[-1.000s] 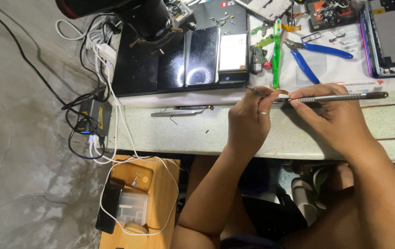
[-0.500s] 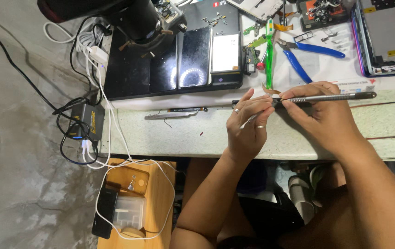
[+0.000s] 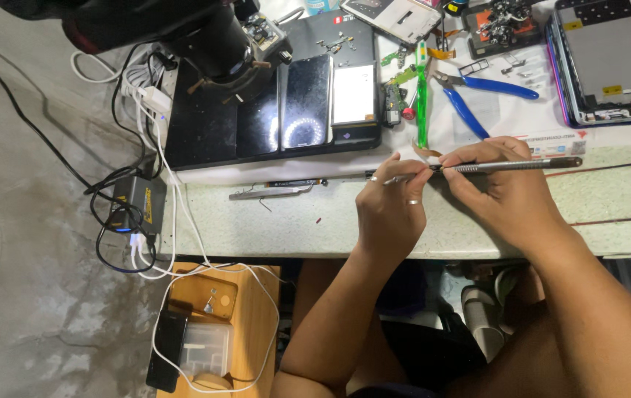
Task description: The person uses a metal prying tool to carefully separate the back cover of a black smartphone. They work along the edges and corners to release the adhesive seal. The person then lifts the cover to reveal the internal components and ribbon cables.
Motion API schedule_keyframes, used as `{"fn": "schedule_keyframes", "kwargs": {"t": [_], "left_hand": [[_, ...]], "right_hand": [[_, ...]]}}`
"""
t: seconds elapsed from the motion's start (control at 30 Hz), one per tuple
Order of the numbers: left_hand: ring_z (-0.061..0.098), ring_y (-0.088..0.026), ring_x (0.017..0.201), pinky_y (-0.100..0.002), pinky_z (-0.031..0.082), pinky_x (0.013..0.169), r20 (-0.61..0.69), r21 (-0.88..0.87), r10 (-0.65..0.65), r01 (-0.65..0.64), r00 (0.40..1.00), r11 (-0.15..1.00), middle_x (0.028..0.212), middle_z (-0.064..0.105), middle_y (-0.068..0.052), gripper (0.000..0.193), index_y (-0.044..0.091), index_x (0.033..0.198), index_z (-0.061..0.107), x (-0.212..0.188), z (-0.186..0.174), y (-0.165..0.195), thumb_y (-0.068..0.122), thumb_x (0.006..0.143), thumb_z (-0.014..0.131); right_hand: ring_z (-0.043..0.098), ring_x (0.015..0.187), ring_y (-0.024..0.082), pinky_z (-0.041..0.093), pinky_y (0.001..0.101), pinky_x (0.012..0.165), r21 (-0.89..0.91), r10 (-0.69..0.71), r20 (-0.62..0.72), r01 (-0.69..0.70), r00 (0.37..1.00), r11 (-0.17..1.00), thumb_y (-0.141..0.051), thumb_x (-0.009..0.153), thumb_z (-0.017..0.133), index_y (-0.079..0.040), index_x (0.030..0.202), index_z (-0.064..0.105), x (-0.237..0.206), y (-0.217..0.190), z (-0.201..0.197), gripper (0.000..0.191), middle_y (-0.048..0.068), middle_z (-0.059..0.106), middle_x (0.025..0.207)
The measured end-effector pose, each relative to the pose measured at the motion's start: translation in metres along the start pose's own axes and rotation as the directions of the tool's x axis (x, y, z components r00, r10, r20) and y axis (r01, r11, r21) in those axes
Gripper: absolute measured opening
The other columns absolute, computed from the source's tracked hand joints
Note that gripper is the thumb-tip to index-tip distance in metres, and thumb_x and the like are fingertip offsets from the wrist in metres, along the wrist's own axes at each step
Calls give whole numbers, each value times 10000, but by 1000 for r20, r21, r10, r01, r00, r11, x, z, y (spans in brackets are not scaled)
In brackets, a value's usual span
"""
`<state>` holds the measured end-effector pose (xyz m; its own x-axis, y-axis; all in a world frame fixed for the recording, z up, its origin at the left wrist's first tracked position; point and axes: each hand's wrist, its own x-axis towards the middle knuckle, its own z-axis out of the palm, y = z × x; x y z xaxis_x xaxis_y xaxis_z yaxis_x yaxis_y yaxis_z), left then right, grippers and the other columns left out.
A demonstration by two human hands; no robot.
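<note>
Two hands meet over the pale tabletop, close to its near edge. The right hand is closed around a long grey metal tool, fingers and thumb pinching the shaft near its working end. The tool's long axis lies almost level across the view, parallel to the near edge; its butt end points off to the right, past the hand, and its tip points left toward the left hand. The left hand is curled, its fingertips gathered at the tool's tip, and seems to pinch a small thin part there, though the part is too small to make out. A ring shows on one finger of this hand. Just beyond the fingertips, toward the far side, lie a green stick standing lengthwise away from the person and blue-handled pliers angled across a white sheet. To the left of the hands a black mat carries two dark phone screens, with a microscope above it. A flat metal strip lies left of the left hand, apart from it. The stretch of tabletop between that strip and the near edge is bare, as is the stretch right of the right hand, bounded by a thin dark cable.
</note>
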<state>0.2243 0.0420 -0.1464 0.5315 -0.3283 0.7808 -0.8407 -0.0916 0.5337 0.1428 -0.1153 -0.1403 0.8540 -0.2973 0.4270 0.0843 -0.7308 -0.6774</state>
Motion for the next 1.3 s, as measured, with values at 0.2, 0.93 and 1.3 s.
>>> {"fn": "schedule_keyframes", "kwargs": {"t": [0.2,0.93,1.3], "left_hand": [[716,-278,773,-479,585,1062,89,12,-91,90,992,996,819,674,-56,161,14,1115,592,1,-1,3,9,978,677],[765,-227,940,-363,611,963,-34,-212,-62,53,998,976,1002,733,-106,74,55,1127,581,4,-2,-17,75,1069,622],[742,-190,1015,-460,545,1175,-37,-230,-144,132,989,964,1051,699,-58,43,32,1103,620,-11,-23,-27,61,1087,593]], "right_hand": [[585,1116,283,441,408,1016,-2,-5,11,5,1000,1000,-203,914,747,-117,1059,734,2,1,1,169,43,727,1061],[571,1117,284,434,413,1043,0,33,10,-33,999,999,-171,928,738,-93,1046,741,1,7,1,142,69,724,1039],[586,1134,324,426,437,1049,-57,-44,-21,43,999,997,-191,929,742,-118,1047,728,2,6,1,139,80,710,1076]]}}
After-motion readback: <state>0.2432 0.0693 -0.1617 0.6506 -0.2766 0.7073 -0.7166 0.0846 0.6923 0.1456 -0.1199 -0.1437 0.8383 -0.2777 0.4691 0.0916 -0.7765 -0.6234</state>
